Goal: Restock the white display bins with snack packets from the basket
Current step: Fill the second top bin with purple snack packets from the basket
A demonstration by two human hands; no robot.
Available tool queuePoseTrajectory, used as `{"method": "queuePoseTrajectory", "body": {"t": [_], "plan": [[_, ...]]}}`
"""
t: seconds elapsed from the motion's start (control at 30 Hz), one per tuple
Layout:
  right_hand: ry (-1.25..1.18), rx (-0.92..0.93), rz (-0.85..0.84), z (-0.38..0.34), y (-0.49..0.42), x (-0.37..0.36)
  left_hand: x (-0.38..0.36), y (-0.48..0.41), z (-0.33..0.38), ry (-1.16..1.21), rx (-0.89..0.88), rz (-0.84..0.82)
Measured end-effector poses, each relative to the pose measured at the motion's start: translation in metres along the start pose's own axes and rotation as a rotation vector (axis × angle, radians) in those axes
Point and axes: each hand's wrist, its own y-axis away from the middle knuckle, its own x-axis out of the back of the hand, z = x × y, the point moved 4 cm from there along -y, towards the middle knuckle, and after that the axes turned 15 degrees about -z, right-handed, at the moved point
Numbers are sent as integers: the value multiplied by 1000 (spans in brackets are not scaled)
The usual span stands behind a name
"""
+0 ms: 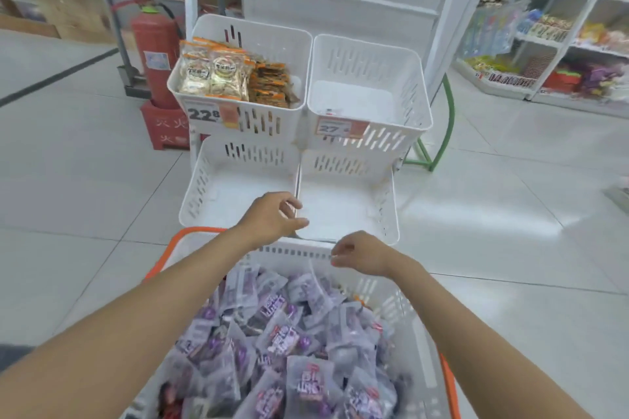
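Just past the hands stand four white slotted plastic display bins (384,139); the lower pair (340,201), under the left hand (272,218), hold no packets yet. Beneath both wrists sits the white plastic basket with an orange rim (190,235), heaped with purple-and-clear snack packets (306,381). Both hands are slack and empty, the right hand (360,253) at the basket's far rim. Between loads, I'd judge: next, dip down and grip a fistful.
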Motion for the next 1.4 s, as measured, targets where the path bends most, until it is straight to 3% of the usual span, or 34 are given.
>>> {"method": "queuePoseTrajectory", "body": {"t": [0.1,0.17,0.27,0.37,0.43,0.53,0.57,0.63,0.8,0.93,1.0,1.07,1.13,1.2,1.3,1.4], "plan": [[77,-181,-49,29,-12,-64,-21,30,-36,76,89,-5],[185,-261,47,42,-23,-92,-32,46,-55,111,126,6],[263,-207,256,40,-26,-101,-43,63,-71,135,154,19],[132,-154,56,42,-25,-104,-49,71,-80,111,184,-9],[259,-132,-8,40,-23,-110,-55,74,-80,87,191,-36],[417,-25,178,32,-19,-104,-61,74,-76,49,172,-52],[391,11,248,29,-16,-96,-62,73,-73,59,162,-40],[111,126,324,19,-7,-72,-61,72,-61,110,131,-15],[-249,412,150,-24,21,-47,-78,62,-25,522,19,-213],[-373,414,182,-16,36,-49,-94,59,-17,507,58,-391],[-402,314,113,6,36,-52,-93,57,-25,456,122,-352],[-206,109,-75,34,33,-67,-88,56,-40,491,181,-257],[185,-20,-250,57,26,-91,-84,59,-51,553,210,-181],[343,-32,-137,64,20,-102,-80,63,-61,621,249,-139],[37,74,109,48,25,-81,-75,62,-72,750,266,-72],[-94,247,165,19,34,-49,-67,59,-65,818,223,-29]]}}
